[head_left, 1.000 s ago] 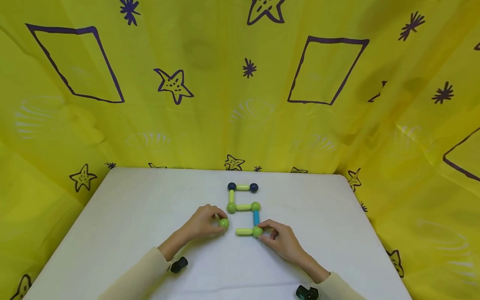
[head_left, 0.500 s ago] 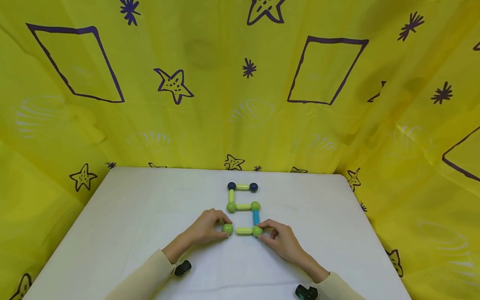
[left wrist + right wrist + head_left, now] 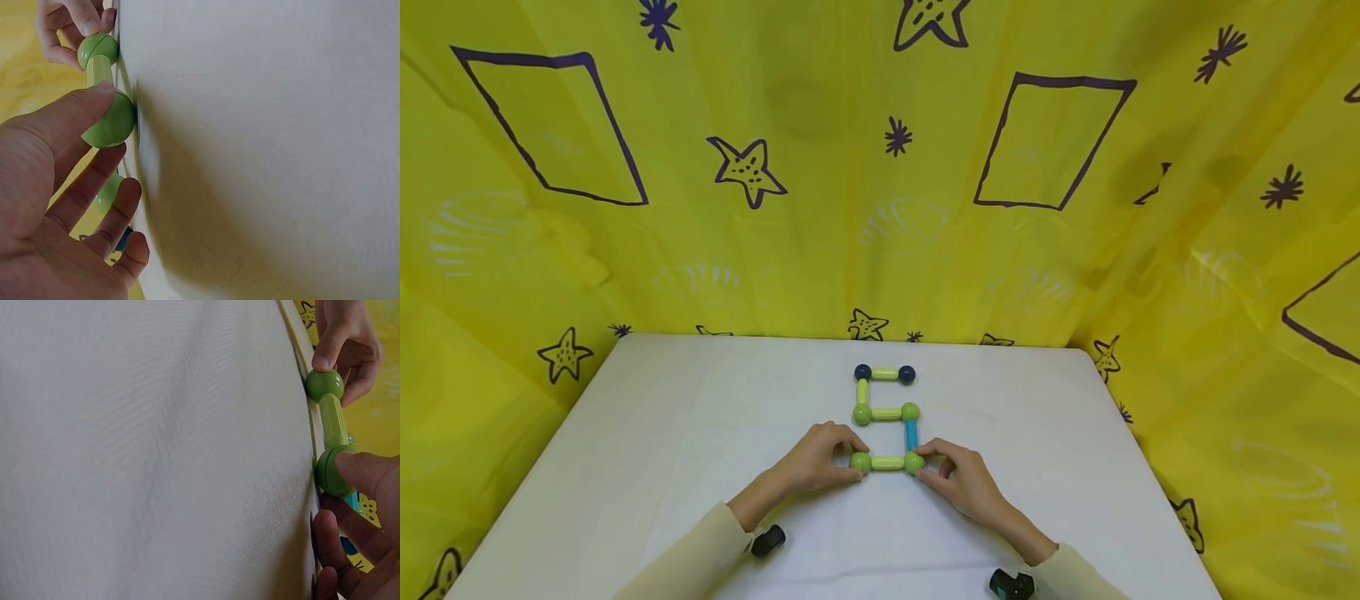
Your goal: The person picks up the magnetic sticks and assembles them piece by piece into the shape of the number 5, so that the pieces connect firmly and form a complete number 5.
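On the white table lies an S-like chain of balls and rods. My left hand [image 3: 815,457] pinches a green ball [image 3: 861,462] at the chain's near left end, touching the left tip of a light-green rod [image 3: 887,463]. At that rod's other end, my right hand [image 3: 967,478] pinches another green ball [image 3: 913,462] between thumb and finger. A blue rod [image 3: 912,435] runs from there to a green ball [image 3: 910,412] farther back. In the left wrist view the thumb lies on the held green ball [image 3: 111,122]; the right wrist view shows the right-hand ball [image 3: 333,472] likewise gripped.
Farther back the chain continues through a green ball [image 3: 862,414] and light-green rods to two dark blue balls [image 3: 907,375]. The white table [image 3: 700,400] ends at a yellow patterned curtain [image 3: 820,250] behind and on both sides.
My left hand has moved right and slightly nearer with its green ball, which now meets the light-green rod's free end. The right hand has stayed in place on its ball.
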